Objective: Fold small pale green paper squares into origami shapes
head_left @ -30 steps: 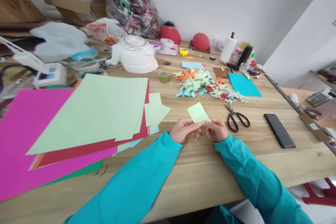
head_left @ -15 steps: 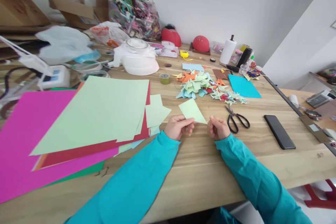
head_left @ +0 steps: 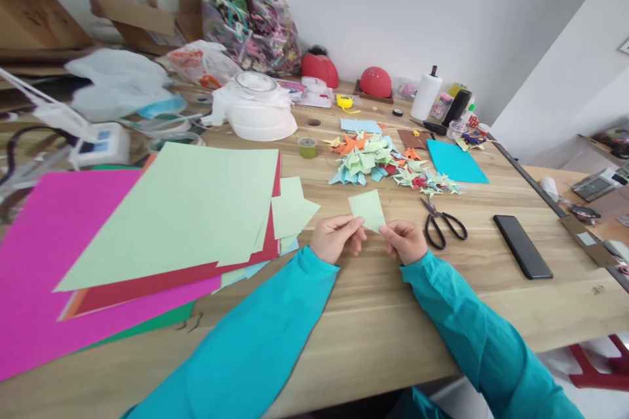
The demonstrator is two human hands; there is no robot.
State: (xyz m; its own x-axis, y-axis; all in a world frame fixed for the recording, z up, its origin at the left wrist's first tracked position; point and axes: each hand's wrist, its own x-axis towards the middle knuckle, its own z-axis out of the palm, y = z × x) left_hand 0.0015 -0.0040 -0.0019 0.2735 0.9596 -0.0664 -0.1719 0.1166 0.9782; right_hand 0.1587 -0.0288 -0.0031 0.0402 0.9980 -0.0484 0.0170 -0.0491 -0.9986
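Observation:
A small light green paper square (head_left: 369, 209) is held up above the wooden table (head_left: 363, 327). My left hand (head_left: 337, 237) pinches its lower left corner between thumb and fingers. Closed on the lower right corner is my right hand (head_left: 403, 240). Beyond the square lies a heap of folded paper pieces (head_left: 371, 160) in green, blue, orange and red. More light green paper squares (head_left: 291, 209) lie to the left of my left hand, beside a stack of large light green sheets (head_left: 181, 209). Black-handled scissors (head_left: 441, 221) rest to the right of my right hand.
A dark phone (head_left: 523, 247) lies at the right. Magenta paper (head_left: 29, 275) spreads under the stack at left. Farther back stand a roll of tape (head_left: 308, 146), a white cap-like object (head_left: 260, 111), a yellow tape measure (head_left: 344, 101) and a blue sheet (head_left: 457, 161).
The paper square has turned and shifted slightly right, now showing a squarer outline. My right hand has moved left a little and taken hold of its lower right corner.

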